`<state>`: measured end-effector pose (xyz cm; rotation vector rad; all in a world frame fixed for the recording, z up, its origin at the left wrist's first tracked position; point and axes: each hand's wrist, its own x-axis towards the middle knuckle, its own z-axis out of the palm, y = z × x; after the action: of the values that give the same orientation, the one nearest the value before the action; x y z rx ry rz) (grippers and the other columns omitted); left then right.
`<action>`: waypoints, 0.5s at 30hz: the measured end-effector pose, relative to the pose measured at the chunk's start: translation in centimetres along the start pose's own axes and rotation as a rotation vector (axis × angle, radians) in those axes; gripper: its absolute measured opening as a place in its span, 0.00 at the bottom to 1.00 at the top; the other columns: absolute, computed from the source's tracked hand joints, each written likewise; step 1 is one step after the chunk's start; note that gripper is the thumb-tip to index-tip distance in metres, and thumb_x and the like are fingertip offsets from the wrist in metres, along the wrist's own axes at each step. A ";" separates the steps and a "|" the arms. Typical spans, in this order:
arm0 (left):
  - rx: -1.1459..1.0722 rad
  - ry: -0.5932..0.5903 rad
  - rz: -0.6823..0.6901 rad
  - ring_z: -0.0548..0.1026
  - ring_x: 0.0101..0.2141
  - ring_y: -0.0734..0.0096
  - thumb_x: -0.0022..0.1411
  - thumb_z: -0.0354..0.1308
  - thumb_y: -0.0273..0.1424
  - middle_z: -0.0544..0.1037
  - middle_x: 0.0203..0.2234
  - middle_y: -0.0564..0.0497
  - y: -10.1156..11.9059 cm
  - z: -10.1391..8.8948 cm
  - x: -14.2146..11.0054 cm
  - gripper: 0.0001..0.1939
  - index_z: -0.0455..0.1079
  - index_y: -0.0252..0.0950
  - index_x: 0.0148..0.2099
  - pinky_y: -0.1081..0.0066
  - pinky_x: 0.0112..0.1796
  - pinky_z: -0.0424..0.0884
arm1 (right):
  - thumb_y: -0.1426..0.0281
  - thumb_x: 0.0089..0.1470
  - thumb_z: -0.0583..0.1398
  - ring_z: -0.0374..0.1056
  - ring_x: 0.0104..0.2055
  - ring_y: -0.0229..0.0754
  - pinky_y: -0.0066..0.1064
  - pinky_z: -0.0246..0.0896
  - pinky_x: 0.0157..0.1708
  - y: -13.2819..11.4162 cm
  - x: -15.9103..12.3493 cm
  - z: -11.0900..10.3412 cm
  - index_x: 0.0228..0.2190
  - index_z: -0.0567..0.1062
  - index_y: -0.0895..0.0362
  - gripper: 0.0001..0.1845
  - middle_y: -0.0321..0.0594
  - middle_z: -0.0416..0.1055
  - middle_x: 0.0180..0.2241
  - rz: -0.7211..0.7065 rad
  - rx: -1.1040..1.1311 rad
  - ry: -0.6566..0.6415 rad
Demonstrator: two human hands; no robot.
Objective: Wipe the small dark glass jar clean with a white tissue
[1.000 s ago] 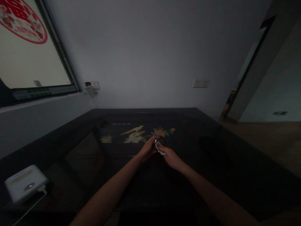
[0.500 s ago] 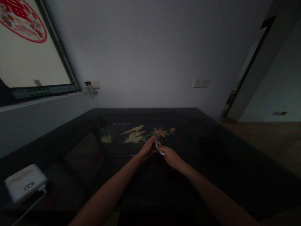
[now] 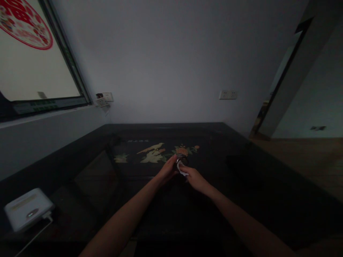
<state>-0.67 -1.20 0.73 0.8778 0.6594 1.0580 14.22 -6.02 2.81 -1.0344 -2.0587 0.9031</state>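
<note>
In front of me, above the dark table (image 3: 166,214), my left hand (image 3: 169,169) is closed around the side of a small, dark, round, shiny object (image 3: 182,158). It looks like a glass or a small jar, but the dim light hides its exact kind. My right hand (image 3: 197,179) pinches a crumpled white tissue (image 3: 182,170) and presses it against the near side of that object. The fingers of both hands are partly hidden behind the object and the tissue.
A white box-shaped device (image 3: 29,208) with a cable sits at the table's left. A bird-and-flower picture (image 3: 152,154) decorates the tabletop. Beyond the table stands a wall with a socket (image 3: 228,95); a window (image 3: 32,71) is at left.
Both hands stay almost in place, still holding the round object and the tissue. The view has shifted very slightly.
</note>
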 end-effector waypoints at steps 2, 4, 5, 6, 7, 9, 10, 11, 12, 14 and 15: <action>0.000 -0.002 0.005 0.74 0.30 0.69 0.56 0.59 0.46 0.76 0.33 0.48 0.0 0.0 0.1 0.22 0.70 0.34 0.44 0.73 0.31 0.69 | 0.80 0.46 0.51 0.70 0.42 0.45 0.38 0.69 0.40 0.1 0.2 0.3 0.48 0.74 0.56 0.27 0.41 0.75 0.44 0.129 0.230 -0.015; -0.005 -0.007 0.012 0.74 0.31 0.69 0.56 0.59 0.47 0.76 0.33 0.47 -0.1 0.0 0.2 0.23 0.70 0.33 0.44 0.73 0.31 0.68 | 0.77 0.46 0.53 0.69 0.39 0.44 0.34 0.70 0.33 0.3 0.4 0.7 0.47 0.74 0.57 0.25 0.42 0.75 0.41 0.233 0.456 0.034; -0.009 -0.008 0.015 0.74 0.31 0.68 0.56 0.59 0.47 0.76 0.33 0.47 -0.1 0.0 0.2 0.23 0.70 0.33 0.44 0.73 0.32 0.68 | 0.76 0.46 0.54 0.69 0.39 0.43 0.33 0.69 0.33 0.5 0.4 0.9 0.47 0.74 0.57 0.25 0.42 0.75 0.40 0.259 0.552 0.069; -0.013 -0.009 0.018 0.74 0.32 0.68 0.56 0.59 0.47 0.76 0.33 0.47 -0.1 0.0 0.2 0.23 0.70 0.33 0.44 0.72 0.32 0.69 | 0.75 0.46 0.55 0.68 0.39 0.42 0.33 0.69 0.34 0.6 0.5 1.1 0.48 0.73 0.57 0.25 0.42 0.75 0.40 0.271 0.622 0.098; -0.016 -0.009 0.018 0.74 0.32 0.68 0.56 0.59 0.47 0.76 0.34 0.46 -0.1 0.1 0.2 0.23 0.70 0.33 0.44 0.72 0.32 0.69 | 0.74 0.47 0.55 0.68 0.38 0.42 0.32 0.69 0.34 0.7 0.5 1.3 0.48 0.73 0.57 0.24 0.42 0.74 0.39 0.274 0.653 0.110; -0.020 -0.008 0.017 0.74 0.31 0.68 0.56 0.59 0.47 0.76 0.33 0.46 -0.1 0.1 0.2 0.23 0.70 0.33 0.44 0.72 0.32 0.69 | 0.75 0.48 0.54 0.68 0.36 0.41 0.31 0.69 0.32 0.7 0.5 1.4 0.48 0.72 0.57 0.23 0.42 0.74 0.39 0.260 0.582 0.095; -0.022 -0.007 0.015 0.74 0.31 0.69 0.56 0.59 0.46 0.77 0.33 0.46 -0.1 0.1 0.2 0.22 0.70 0.33 0.44 0.72 0.32 0.69 | 0.76 0.49 0.52 0.69 0.36 0.41 0.31 0.68 0.32 0.7 0.5 1.3 0.47 0.73 0.57 0.23 0.42 0.74 0.38 0.237 0.491 0.073; -0.023 -0.007 0.012 0.74 0.31 0.69 0.56 0.59 0.46 0.77 0.33 0.47 -0.1 0.1 0.2 0.22 0.70 0.33 0.44 0.73 0.32 0.69 | 0.77 0.49 0.52 0.69 0.36 0.41 0.31 0.68 0.32 0.6 0.4 1.1 0.46 0.73 0.57 0.22 0.42 0.75 0.38 0.202 0.375 0.049; -0.024 -0.007 0.011 0.74 0.31 0.69 0.57 0.59 0.46 0.77 0.33 0.47 -0.1 0.0 0.3 0.21 0.70 0.33 0.44 0.72 0.31 0.69 | 0.79 0.49 0.51 0.70 0.38 0.42 0.32 0.68 0.35 0.4 0.3 0.9 0.45 0.74 0.57 0.22 0.42 0.75 0.38 0.156 0.247 0.029; -0.024 -0.007 0.008 0.74 0.32 0.68 0.57 0.59 0.45 0.77 0.33 0.47 -0.2 -0.1 0.3 0.21 0.70 0.33 0.44 0.72 0.32 0.69 | 0.81 0.50 0.50 0.70 0.44 0.45 0.35 0.65 0.44 0.0 0.0 0.4 0.44 0.74 0.56 0.23 0.43 0.75 0.43 0.050 -0.008 0.009; -0.024 -0.008 0.007 0.74 0.33 0.67 0.57 0.59 0.45 0.77 0.34 0.47 -0.2 -0.1 0.4 0.21 0.70 0.34 0.44 0.71 0.33 0.70 | 0.82 0.51 0.50 0.68 0.49 0.46 0.37 0.62 0.49 -0.1 -0.1 0.1 0.45 0.74 0.56 0.23 0.44 0.74 0.46 0.006 -0.127 0.010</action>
<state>-0.54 -0.86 0.46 0.8631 0.6364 1.0663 14.13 -6.18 2.82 -1.1102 -2.1277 0.7768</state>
